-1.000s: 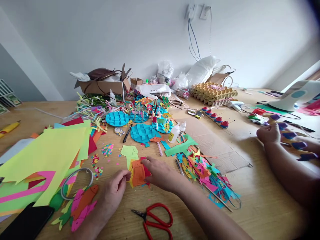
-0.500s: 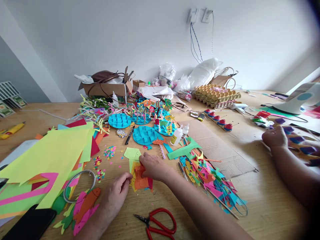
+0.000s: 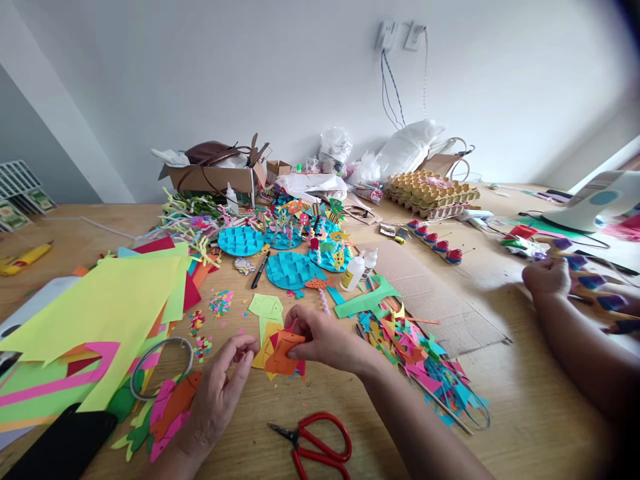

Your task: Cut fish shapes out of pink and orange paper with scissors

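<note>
My right hand (image 3: 313, 337) pinches an orange paper piece (image 3: 283, 353) with dark outlines drawn on it. Under it lie a yellow paper piece (image 3: 261, 360) and a bit of red paper. A pale green paper cutout (image 3: 267, 310) rests just beyond. To the left, my left hand (image 3: 227, 380) hovers beside the yellow paper, fingers curled and thumb apart, with nothing visible in it. Red-handled scissors (image 3: 320, 440) lie on the table in front of me. Orange, pink and green paper fish (image 3: 170, 413) are partly hidden behind my left forearm.
Stacked coloured paper (image 3: 115, 300), a tape roll (image 3: 163, 367) and a black object (image 3: 65, 440) lie left. Blue paper discs (image 3: 293, 270) and glue bottles (image 3: 354, 270) stand ahead. Paper scraps (image 3: 425, 360) are heaped right. Another person's hand (image 3: 547, 277) holds a painted egg-carton strip (image 3: 600, 283).
My right hand has lifted and tilted the orange paper, its thumb now showing in front. My left hand has drawn back slightly and opened its fingers.
</note>
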A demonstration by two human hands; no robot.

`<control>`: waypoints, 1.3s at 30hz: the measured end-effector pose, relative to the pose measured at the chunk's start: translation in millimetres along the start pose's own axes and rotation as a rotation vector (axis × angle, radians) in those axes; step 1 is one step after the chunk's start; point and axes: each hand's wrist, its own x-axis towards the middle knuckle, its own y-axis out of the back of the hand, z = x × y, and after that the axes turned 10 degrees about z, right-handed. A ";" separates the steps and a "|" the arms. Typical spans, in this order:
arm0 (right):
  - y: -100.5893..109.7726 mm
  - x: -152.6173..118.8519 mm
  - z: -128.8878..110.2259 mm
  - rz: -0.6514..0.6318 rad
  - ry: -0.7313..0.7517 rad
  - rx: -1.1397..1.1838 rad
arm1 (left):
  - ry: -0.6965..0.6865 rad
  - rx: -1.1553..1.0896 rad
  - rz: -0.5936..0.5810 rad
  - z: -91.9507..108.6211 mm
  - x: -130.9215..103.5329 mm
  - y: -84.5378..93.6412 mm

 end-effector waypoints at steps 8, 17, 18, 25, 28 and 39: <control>-13.8 -14.8 -18.7 0.077 0.053 0.282 | 0.184 -0.258 -0.323 38.3 8.2 -3.3; -16.5 -15.9 -23.4 0.308 0.067 0.580 | 0.294 -0.358 -0.188 54.3 7.9 -9.0; -16.0 -16.8 -25.1 0.340 0.080 0.566 | 0.328 -0.420 -0.205 57.9 7.6 -11.3; -10.9 -59.4 -30.9 0.428 0.021 -0.098 | 0.423 -0.482 -0.151 55.7 10.8 -9.0; -26.8 -83.2 -21.9 -0.003 0.023 -0.428 | 0.428 -0.468 -0.049 47.0 13.1 0.5; -65.6 -85.6 0.2 -0.106 -0.045 -0.605 | 0.287 -0.291 0.029 42.5 17.5 -1.5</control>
